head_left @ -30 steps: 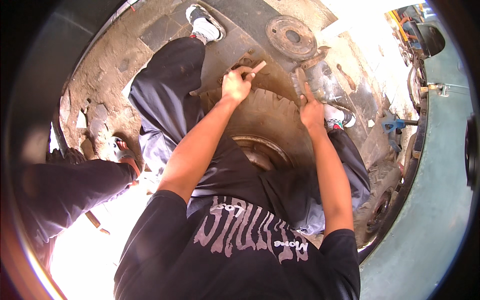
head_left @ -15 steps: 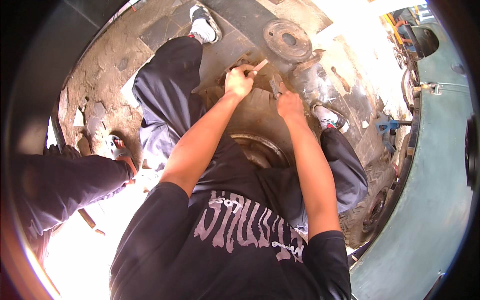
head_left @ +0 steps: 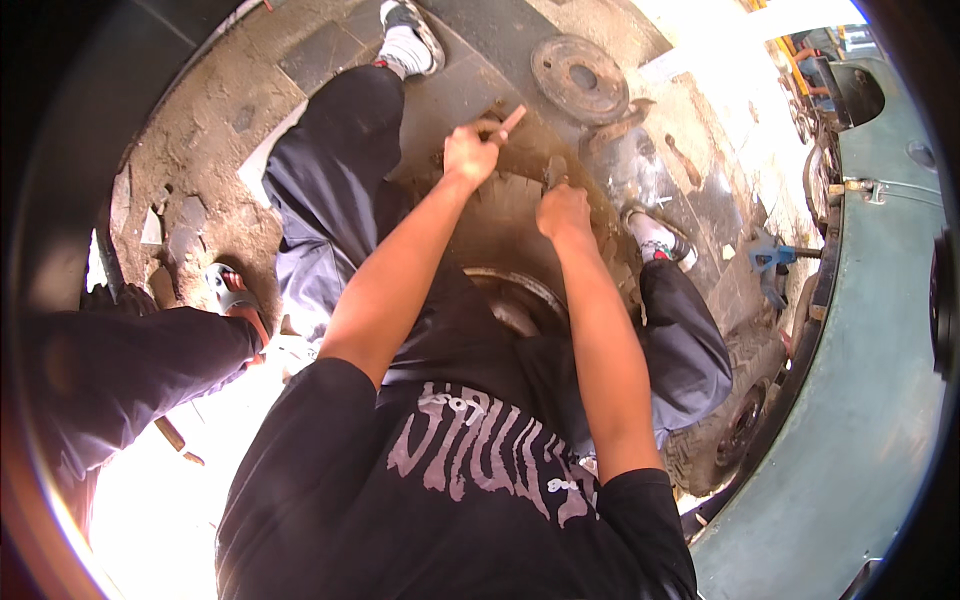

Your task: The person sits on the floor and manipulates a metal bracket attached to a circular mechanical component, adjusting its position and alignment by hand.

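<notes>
A large worn tyre [head_left: 510,215] on a metal rim [head_left: 515,297] sits between my legs. My left hand [head_left: 470,156] is closed over the tyre's far left part, gripping a light brown stick [head_left: 513,121] that pokes out up and to the right. To its right, my right hand [head_left: 564,209] is wrapped round a narrow, dull grey-brown tool [head_left: 556,171]. The end of this tool points away from me above the tyre; its exact kind does not show. A gap separates the two hands.
Beyond the tyre lies a round rusty metal disc [head_left: 580,79] with holes. A green vehicle panel [head_left: 850,330] curves along the right, with another wheel [head_left: 735,425] beside it and a blue clamp-like tool [head_left: 772,258]. Another person's leg [head_left: 150,365] is at the left.
Both hands have shifted slightly left. The stick in my left hand stands steeper, and the tool in my right hand has turned a little.
</notes>
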{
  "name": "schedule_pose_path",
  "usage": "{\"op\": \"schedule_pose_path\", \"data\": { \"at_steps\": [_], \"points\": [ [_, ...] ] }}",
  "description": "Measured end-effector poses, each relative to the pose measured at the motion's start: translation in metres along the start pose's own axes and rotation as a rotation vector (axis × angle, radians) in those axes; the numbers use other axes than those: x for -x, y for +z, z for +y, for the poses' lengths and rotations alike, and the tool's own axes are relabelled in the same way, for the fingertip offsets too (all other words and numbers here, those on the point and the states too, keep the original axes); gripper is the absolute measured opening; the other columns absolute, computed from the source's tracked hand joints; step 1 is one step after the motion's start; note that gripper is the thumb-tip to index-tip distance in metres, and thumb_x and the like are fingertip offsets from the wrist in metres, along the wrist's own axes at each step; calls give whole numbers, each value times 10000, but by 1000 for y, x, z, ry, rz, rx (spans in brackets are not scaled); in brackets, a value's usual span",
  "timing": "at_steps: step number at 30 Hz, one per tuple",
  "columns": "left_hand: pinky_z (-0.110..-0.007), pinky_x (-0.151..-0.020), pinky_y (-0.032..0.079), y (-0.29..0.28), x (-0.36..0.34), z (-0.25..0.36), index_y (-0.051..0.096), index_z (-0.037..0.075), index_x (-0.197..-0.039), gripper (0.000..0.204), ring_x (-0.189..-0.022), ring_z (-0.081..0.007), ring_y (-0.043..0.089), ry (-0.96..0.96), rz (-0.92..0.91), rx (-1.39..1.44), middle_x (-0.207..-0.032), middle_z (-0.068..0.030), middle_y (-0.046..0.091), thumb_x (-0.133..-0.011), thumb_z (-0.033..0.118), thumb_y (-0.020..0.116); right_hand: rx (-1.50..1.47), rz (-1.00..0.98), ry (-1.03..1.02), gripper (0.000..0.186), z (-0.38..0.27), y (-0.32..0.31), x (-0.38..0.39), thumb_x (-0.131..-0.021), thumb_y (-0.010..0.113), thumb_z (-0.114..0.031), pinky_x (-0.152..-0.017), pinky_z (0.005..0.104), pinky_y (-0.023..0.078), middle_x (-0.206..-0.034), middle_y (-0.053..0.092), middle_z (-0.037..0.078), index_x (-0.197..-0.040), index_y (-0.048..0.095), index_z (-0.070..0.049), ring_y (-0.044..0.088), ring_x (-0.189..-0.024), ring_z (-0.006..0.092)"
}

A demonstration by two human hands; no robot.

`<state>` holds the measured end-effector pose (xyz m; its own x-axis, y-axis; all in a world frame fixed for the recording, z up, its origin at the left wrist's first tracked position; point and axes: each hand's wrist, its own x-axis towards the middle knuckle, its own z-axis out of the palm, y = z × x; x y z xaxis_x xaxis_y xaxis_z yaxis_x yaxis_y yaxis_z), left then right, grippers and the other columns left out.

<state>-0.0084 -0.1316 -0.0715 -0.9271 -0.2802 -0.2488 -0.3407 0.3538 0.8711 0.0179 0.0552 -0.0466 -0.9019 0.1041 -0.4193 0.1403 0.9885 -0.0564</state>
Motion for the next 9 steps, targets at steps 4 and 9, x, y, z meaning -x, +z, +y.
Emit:
{"op": "schedule_pose_path", "data": {
  "at_steps": [4, 9],
  "points": [
    [-391, -1018, 559, -6, 7, -2, 837, 210, -1164, 271, -1109, -299, 768, 20, -76, -8, -1114, -141, 813, -961, 375, 765, -176, -23, 88, 532, 1, -18, -42, -1062, 526, -196, -1092, 524, 541, -1450, 620, 309, -1546, 521, 26, 648, -1263, 488],
    [-407, -1068, 542, -17, 33, 6, 825, 181, -1195, 329, -1158, -324, 753, 236, -285, -227, -1159, -186, 795, -929, 372, 802, -472, 238, -89, 598, 37, -20, 16, -1060, 608, -273, -1183, 490, 464, -1326, 706, 291, -1578, 494, 3, 586, -1377, 482]
  ]
}}
